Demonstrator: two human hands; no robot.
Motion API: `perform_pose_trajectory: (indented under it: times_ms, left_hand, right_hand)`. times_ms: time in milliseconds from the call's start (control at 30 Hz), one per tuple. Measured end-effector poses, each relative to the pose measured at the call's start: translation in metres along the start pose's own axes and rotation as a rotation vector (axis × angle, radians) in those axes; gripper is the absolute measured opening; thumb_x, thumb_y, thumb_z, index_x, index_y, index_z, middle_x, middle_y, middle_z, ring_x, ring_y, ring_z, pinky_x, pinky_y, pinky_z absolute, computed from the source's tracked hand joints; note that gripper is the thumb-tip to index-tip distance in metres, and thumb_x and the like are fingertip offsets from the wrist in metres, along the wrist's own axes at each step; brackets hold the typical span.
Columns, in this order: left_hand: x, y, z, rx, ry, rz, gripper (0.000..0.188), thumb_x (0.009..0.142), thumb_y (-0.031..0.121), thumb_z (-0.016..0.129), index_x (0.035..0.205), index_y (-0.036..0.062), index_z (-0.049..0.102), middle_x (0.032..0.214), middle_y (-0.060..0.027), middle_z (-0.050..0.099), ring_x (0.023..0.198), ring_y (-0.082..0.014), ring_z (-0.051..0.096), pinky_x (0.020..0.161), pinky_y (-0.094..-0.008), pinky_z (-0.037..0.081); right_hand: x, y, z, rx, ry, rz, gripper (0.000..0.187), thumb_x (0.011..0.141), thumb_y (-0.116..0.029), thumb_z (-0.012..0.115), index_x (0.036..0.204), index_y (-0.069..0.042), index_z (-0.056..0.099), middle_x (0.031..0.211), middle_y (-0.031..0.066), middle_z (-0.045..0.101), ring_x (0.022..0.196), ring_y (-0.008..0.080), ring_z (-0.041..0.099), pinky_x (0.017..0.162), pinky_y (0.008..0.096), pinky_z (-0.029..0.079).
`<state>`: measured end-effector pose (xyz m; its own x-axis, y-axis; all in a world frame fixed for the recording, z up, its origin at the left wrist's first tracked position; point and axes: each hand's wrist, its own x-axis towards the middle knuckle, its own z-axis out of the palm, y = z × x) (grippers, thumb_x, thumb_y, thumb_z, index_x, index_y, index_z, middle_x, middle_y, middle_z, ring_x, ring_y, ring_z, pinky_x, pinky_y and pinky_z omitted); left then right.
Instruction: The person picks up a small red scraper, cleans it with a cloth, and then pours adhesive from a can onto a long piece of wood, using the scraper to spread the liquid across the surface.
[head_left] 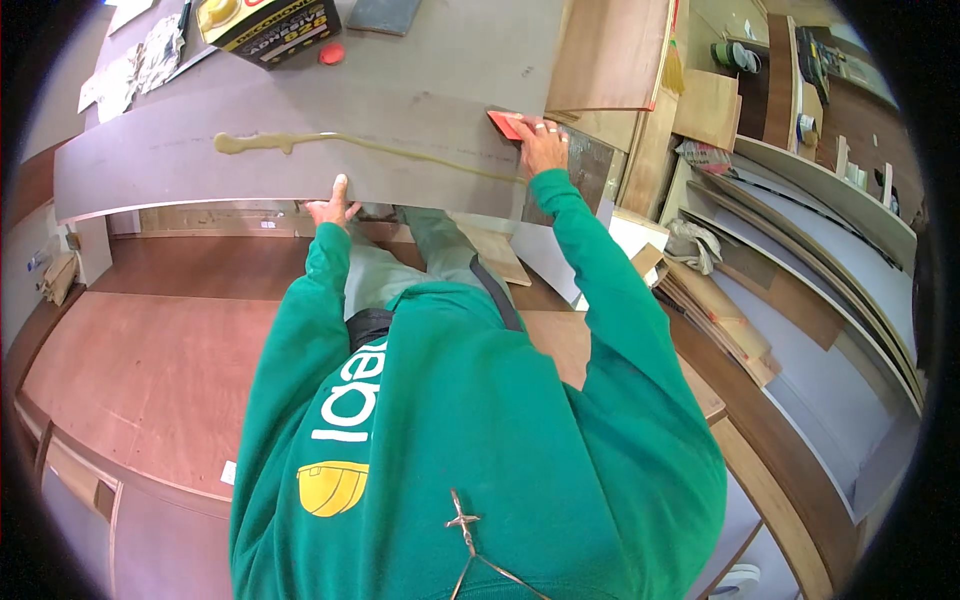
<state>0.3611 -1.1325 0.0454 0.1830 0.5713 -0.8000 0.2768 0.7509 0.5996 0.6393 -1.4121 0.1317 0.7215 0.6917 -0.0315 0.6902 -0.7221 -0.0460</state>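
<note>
A long grey-brown board [130, 180] lies across in front of me, its near edge towards my body. A pool of yellowish glue [255, 143] on it thins to a line running right. My left hand [332, 205] grips the near edge, thumb on top and the other fingers partly hidden at the edge. In my right hand [543, 147], near the board's right end, is a red flat spreader [503, 124], its edge close to the surface. A black and yellow adhesive can [275, 35] stands beyond the board, with a red cap [331, 54] beside it.
Crumpled foil or paper [155, 55] lies at the far left, and a dark grey flat piece [385, 14] at the back. A wooden panel [608, 55] stands behind my right hand. Several sheets [800, 260] lean along the right, near a whitish cloth [692, 246].
</note>
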Motion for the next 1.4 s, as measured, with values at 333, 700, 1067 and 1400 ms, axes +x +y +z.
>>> perform_pose_trajectory:
  times_ms: [333,700,1067,1400]
  left_hand:
    - [0.006,-0.005,-0.004,-0.035,-0.064,0.012,0.08,0.076,0.017,0.083,0.13,0.0091,0.024,0.129,-0.0193,0.045,0.104,-0.0331,0.06,0.075,-0.0494,0.063]
    - [0.014,-0.009,-0.009,-0.045,-0.111,0.008,0.087,0.076,0.018,0.083,0.134,0.0062,0.019,0.134,-0.0209,0.039,0.113,-0.0356,0.054,0.08,-0.0543,0.061]
    - [0.012,-0.01,-0.01,-0.03,-0.086,-0.022,0.083,0.078,0.016,0.081,0.136,0.0084,0.022,0.134,-0.0186,0.04,0.113,-0.0337,0.055,0.08,-0.0537,0.062]
    - [0.01,0.0,-0.008,0.012,-0.101,-0.101,0.079,0.08,0.016,0.08,0.137,0.0067,0.025,0.133,-0.0183,0.042,0.114,-0.0324,0.055,0.078,-0.0511,0.062]
  right_hand:
    - [-0.032,0.017,-0.001,-0.053,-0.153,-0.134,0.044,0.083,-0.01,0.057,0.122,-0.03,0.063,0.125,-0.0004,0.058,0.118,0.0234,0.053,0.09,0.0471,0.043]
    - [-0.172,-0.018,-0.004,0.001,-0.247,0.06,0.051,0.085,-0.008,0.052,0.13,-0.031,0.059,0.12,0.0011,0.059,0.112,0.0259,0.054,0.086,0.0445,0.043]
    - [-0.108,-0.027,-0.053,0.148,-0.176,0.109,0.047,0.085,-0.009,0.054,0.129,-0.025,0.059,0.115,0.0028,0.06,0.106,0.0271,0.055,0.087,0.0454,0.043]
    - [-0.007,-0.065,0.013,0.109,0.112,0.138,0.051,0.084,-0.012,0.057,0.132,-0.026,0.056,0.125,0.0028,0.055,0.117,0.0267,0.051,0.095,0.0478,0.038]
